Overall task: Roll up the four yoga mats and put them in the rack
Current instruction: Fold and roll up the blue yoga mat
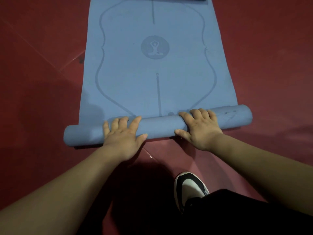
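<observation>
1. Flooring (33,82) of dark red, glossy tile fills the left side, with pale grout lines running diagonally and a dim shadow lying over it.
2. A blue yoga mat (152,85) lies on this floor, flat over most of its length and stretching away to the top of the view. Its surface is matte and foam-like.
3. The mat's near end is wound into a roll (159,127), a smooth, even cylinder lying crosswise. Its left end sticks out past the flat part's left edge and sits lower in the view than the right end.
4. The left hand (123,134) rests on the left half of the roll. The fingers are spread and nearly straight over the top, the thumb is stretched out to the right, and the palm presses down rather than clasping.
5. Darker lines are pressed into the flat part of the mat: a curved outline down each side, a straight centre line, and a round emblem (155,47) with a seated figure.
6. The right hand (200,128) rests on the right half of the roll, well apart from the left. Its fingers arch loosely over the crest, its thumb reaches left along the near face, and it too presses without gripping.
7. The right end of the roll shows a few small dents.
8. A black-and-white shoe (189,187) stands on the floor below the right hand, beside a black trouser leg (237,211).
</observation>
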`<state>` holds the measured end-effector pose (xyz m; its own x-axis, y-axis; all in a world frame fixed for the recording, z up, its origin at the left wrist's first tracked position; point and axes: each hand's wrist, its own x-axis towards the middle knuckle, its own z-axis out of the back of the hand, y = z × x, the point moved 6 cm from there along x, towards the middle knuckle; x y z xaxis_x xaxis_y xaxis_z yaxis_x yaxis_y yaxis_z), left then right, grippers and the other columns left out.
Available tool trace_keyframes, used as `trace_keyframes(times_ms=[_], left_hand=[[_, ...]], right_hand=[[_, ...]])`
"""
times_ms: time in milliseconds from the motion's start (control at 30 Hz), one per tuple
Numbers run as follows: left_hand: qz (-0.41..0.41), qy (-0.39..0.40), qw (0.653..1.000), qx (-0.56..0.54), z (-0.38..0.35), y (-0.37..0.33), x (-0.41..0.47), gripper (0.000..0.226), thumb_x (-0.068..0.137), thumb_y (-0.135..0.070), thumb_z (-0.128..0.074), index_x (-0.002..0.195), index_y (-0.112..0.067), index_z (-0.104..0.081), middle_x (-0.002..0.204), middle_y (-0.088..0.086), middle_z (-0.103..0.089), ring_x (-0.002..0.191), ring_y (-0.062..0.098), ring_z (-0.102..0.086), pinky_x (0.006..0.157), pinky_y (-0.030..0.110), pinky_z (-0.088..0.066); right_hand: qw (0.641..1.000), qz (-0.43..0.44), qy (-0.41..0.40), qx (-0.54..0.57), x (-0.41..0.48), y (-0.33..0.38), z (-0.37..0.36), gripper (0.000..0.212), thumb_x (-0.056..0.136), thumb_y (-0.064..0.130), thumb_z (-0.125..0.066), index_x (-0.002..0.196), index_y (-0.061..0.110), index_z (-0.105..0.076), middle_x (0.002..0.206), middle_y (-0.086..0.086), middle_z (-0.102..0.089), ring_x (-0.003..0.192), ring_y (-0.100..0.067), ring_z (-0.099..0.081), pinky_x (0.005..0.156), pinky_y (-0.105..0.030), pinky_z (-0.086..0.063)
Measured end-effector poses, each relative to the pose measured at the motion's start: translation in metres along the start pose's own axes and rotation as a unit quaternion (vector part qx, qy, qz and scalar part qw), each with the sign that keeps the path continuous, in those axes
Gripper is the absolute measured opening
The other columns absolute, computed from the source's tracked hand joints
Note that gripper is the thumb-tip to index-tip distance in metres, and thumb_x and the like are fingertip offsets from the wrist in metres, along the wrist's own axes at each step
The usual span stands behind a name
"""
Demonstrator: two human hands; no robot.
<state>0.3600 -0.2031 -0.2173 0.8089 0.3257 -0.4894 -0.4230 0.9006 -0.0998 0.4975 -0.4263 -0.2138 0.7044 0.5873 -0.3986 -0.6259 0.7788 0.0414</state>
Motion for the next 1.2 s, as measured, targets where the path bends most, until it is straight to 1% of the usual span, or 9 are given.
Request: trace_keyframes(times_ms=[200,300,433,567,667,800,900,1033,1200], left_hand=[[-0.014,-0.045,0.999,-0.003,-0.003,-0.001,0.0,0.074,0.089,-0.078,-0.025,0.155,-0.047,-0.012,0.158,0.002,-0.024,0.147,0.031,-0.014,0.12,0.063,0.001],[-0.011,-0.046,0.999,-0.002,0.001,-0.001,0.007,0.071,0.089,-0.078,-0.026,0.153,-0.048,-0.017,0.156,0.001,-0.029,0.145,0.031,-0.02,0.119,0.063,-0.003],[-0.013,-0.041,0.999,0.003,0.001,0.002,0.01,0.071,0.089,-0.078,-0.025,0.153,-0.048,-0.017,0.154,0.0,-0.031,0.144,0.03,-0.021,0.119,0.063,-0.004],[-0.014,-0.054,0.998,0.003,0.004,-0.002,0.006,0.07,0.093,-0.074,-0.028,0.156,-0.044,-0.018,0.154,0.006,-0.029,0.144,0.032,-0.02,0.119,0.065,-0.003],[-0.035,-0.118,0.992,0.005,-0.002,-0.006,-0.003,0.071,0.094,-0.067,-0.029,0.156,-0.033,-0.03,0.151,0.013,-0.037,0.141,0.037,-0.026,0.116,0.07,-0.008],[-0.013,-0.073,0.997,0.004,-0.007,-0.005,-0.001,0.073,0.095,-0.069,-0.027,0.159,-0.037,-0.016,0.159,0.008,-0.023,0.149,0.033,-0.012,0.119,0.063,0.003],[-0.019,-0.073,0.997,0.002,0.001,-0.003,0.006,0.072,0.094,-0.072,-0.023,0.157,-0.04,-0.013,0.159,0.005,-0.021,0.148,0.031,-0.011,0.12,0.062,0.002],[-0.014,-0.032,0.999,0.006,0.007,-0.002,0.015,0.07,0.095,-0.072,-0.024,0.157,-0.042,-0.01,0.159,0.004,-0.019,0.149,0.029,-0.011,0.121,0.062,0.001],[-0.008,-0.089,0.996,0.003,0.009,-0.004,0.003,0.082,0.092,-0.075,-0.032,0.159,-0.039,-0.003,0.161,0.009,-0.01,0.151,0.033,-0.004,0.119,0.063,0.005]], right_hand=[[0.999,0.006,0.029,0.014,0.005,0.0,0.003,0.093,0.074,0.085,-0.003,0.153,0.04,-0.023,0.147,-0.005,-0.04,0.138,-0.029,-0.032,0.12,-0.051,-0.014],[1.0,0.006,0.001,-0.001,0.001,0.002,0.003,0.09,0.08,0.083,-0.008,0.155,0.037,-0.025,0.152,-0.011,-0.037,0.141,-0.035,-0.03,0.12,-0.054,-0.014],[0.998,0.012,-0.057,-0.017,-0.005,0.005,-0.005,0.084,0.086,0.083,-0.023,0.152,0.032,-0.038,0.14,-0.016,-0.047,0.131,-0.04,-0.04,0.118,-0.058,-0.02],[0.999,0.02,-0.035,-0.024,0.004,0.001,0.001,0.088,0.082,0.086,-0.017,0.151,0.035,-0.035,0.134,-0.008,-0.048,0.124,-0.033,-0.043,0.115,-0.053,-0.023],[0.999,0.018,-0.018,-0.024,0.009,0.0,0.006,0.092,0.077,0.087,-0.011,0.152,0.037,-0.031,0.136,-0.007,-0.046,0.127,-0.032,-0.041,0.115,-0.05,-0.022],[0.999,0.017,-0.041,-0.028,0.005,0.001,0.003,0.09,0.082,0.085,-0.015,0.154,0.033,-0.031,0.141,-0.013,-0.045,0.129,-0.036,-0.041,0.117,-0.054,-0.022],[0.997,0.015,-0.074,-0.027,-0.002,0.003,-0.006,0.081,0.09,0.077,-0.025,0.156,0.031,-0.031,0.146,-0.021,-0.042,0.136,-0.044,-0.037,0.119,-0.06,-0.02],[0.996,0.023,-0.078,-0.026,0.003,-0.001,-0.003,0.079,0.09,0.076,-0.026,0.154,0.031,-0.033,0.142,-0.017,-0.046,0.133,-0.04,-0.04,0.119,-0.058,-0.021],[0.998,0.037,-0.043,-0.02,0.019,-0.008,0.011,0.087,0.082,0.082,-0.016,0.154,0.036,-0.032,0.137,-0.007,-0.047,0.127,-0.032,-0.043,0.115,-0.05,-0.024]])
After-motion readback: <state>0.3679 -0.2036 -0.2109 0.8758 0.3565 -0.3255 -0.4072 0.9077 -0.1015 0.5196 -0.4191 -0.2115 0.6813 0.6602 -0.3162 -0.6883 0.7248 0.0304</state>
